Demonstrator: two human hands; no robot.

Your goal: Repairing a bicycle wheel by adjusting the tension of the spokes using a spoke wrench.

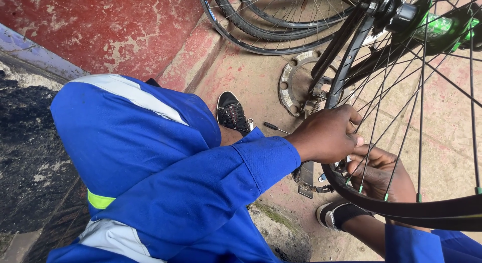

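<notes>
Worn red concrete floor (241, 77) underfoot. Bicycle wheel (411, 117) upright just ahead, rim (401, 208) low and curving rightward. Left hand (326, 135) nearer, fingers pinched on a spoke (374, 127); right hand (384, 175) behind the spokes, fingers curled, grip hidden.

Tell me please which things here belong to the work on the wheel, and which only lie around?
In use:
- left hand and right hand, both at the spokes
- bicycle wheel, black rim
- spokes

Lying about:
- spare wheels against the red wall
- round metal ring on the floor
- small screwdriver
</notes>
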